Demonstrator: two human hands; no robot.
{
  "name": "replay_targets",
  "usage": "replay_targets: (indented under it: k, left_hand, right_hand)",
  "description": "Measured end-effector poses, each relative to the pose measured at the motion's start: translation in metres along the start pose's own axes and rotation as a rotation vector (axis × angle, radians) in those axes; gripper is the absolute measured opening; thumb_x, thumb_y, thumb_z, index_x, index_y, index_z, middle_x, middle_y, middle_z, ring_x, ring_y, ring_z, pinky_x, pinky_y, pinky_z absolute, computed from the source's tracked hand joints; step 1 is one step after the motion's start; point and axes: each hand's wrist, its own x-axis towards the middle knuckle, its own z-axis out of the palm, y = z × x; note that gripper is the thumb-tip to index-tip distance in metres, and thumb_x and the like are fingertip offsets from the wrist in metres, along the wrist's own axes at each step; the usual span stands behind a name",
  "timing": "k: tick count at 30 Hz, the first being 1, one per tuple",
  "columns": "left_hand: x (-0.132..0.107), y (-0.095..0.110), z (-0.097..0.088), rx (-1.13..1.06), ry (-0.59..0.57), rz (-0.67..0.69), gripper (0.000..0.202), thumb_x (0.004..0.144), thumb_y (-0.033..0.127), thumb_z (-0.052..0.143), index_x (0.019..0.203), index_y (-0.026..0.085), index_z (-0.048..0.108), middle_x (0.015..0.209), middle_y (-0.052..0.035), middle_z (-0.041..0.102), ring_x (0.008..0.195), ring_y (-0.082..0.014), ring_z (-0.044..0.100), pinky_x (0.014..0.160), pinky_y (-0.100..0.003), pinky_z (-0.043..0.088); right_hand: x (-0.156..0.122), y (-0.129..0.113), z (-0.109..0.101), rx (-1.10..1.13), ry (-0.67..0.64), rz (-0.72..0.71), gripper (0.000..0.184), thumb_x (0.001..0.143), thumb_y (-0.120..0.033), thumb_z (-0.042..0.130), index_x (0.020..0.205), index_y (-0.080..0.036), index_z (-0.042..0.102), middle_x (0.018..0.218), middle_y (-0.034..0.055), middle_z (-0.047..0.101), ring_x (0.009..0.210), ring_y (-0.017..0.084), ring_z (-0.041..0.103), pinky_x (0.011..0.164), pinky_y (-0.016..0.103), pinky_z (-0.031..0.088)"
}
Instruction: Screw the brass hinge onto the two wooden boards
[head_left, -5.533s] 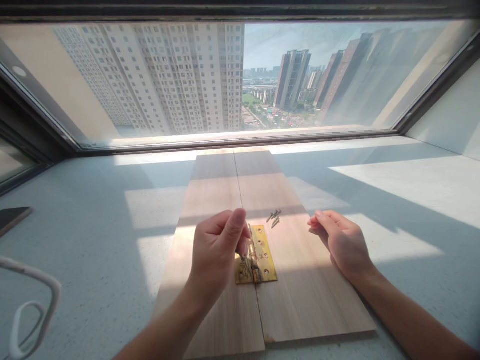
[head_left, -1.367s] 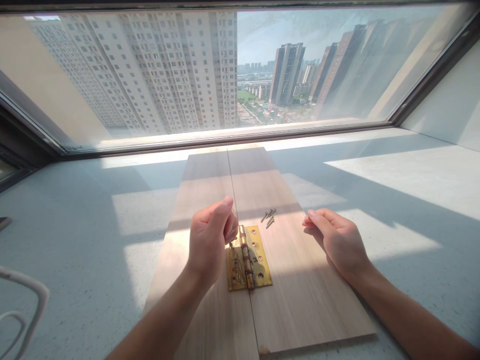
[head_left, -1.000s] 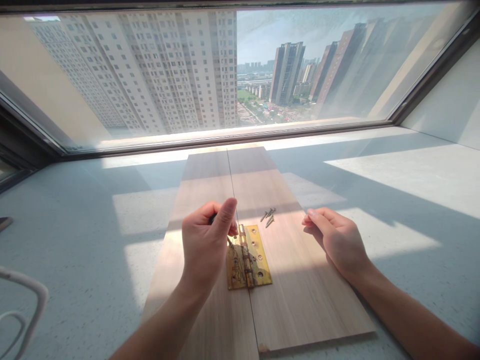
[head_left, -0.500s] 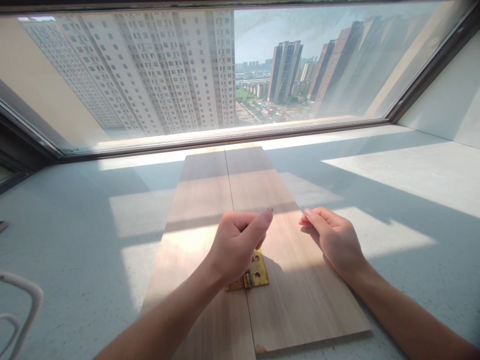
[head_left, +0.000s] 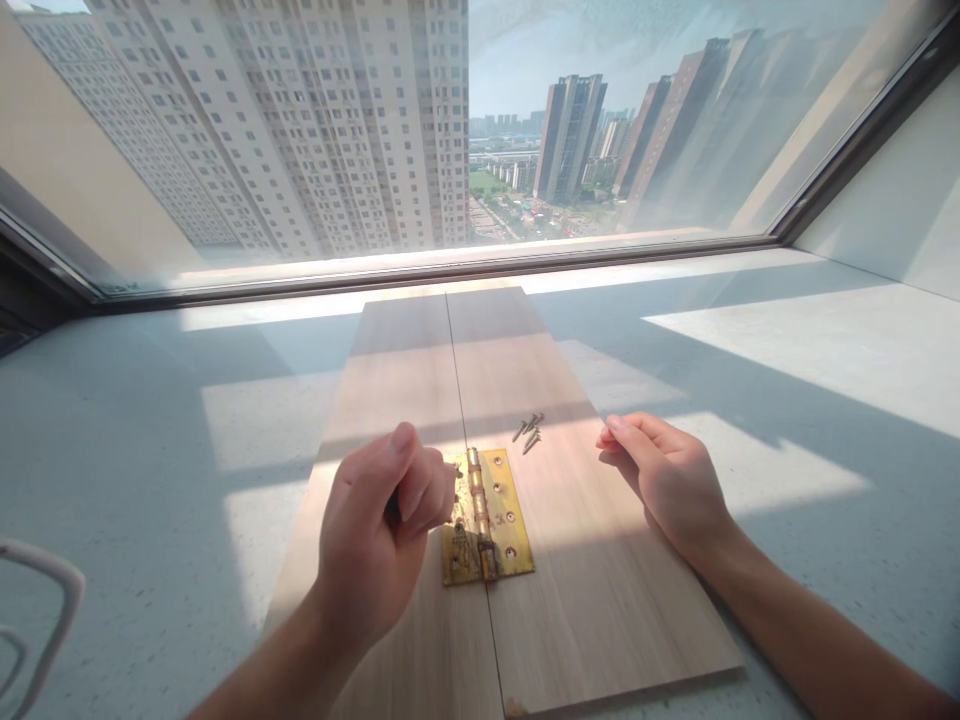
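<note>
Two light wooden boards (head_left: pixel 555 590) lie side by side on a pale sill, and a brass hinge (head_left: pixel 495 510) lies flat across their seam. My left hand (head_left: pixel 375 530) hovers over the hinge's left leaf, fingers curled around a thin dark tool whose tip is hidden. My right hand (head_left: pixel 667 485) rests on the right board, fingers loosely bent and holding nothing. A few loose screws (head_left: pixel 526 431) lie on the right board just beyond the hinge.
The boards run up to a wide window frame (head_left: pixel 450 270) at the back. A white curved object (head_left: pixel 45 590) pokes in at the lower left edge. A wall (head_left: pixel 892 230) closes the sill on the right.
My left hand reached right over the screws half a second ago, then drew back left to the hinge's left leaf. The right hand stayed put. The view tilted slightly.
</note>
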Motion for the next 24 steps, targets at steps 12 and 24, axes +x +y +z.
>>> replay_targets:
  k: [12, 24]
  left_hand:
    - [-0.010, -0.008, -0.003, 0.053, -0.174, 0.078, 0.053, 0.092, 0.036, 0.054, 0.050, 0.016, 0.028, 0.044, 0.0043, 0.022, 0.043, -0.0077, 0.022, 0.044, -0.026, 0.017]
    - [-0.024, -0.019, -0.001, 0.349, 0.159, 0.371, 0.047, 0.095, 0.042, 0.056, 0.056, 0.016, 0.050, 0.056, 0.0005, 0.049, 0.058, -0.0121, 0.048, 0.056, -0.026, 0.038]
  right_hand:
    - [0.001, 0.002, -0.001, 0.009, 0.001, 0.010, 0.030, 0.080, -0.046, 0.069, 0.066, -0.020, 0.066, 0.074, 0.0020, 0.061, 0.075, 0.015, 0.056, 0.067, 0.025, 0.049]
    - [0.002, 0.003, -0.001, -0.003, -0.004, -0.001, 0.031, 0.081, -0.047, 0.069, 0.067, -0.020, 0.066, 0.074, 0.0026, 0.061, 0.075, 0.016, 0.056, 0.066, 0.026, 0.049]
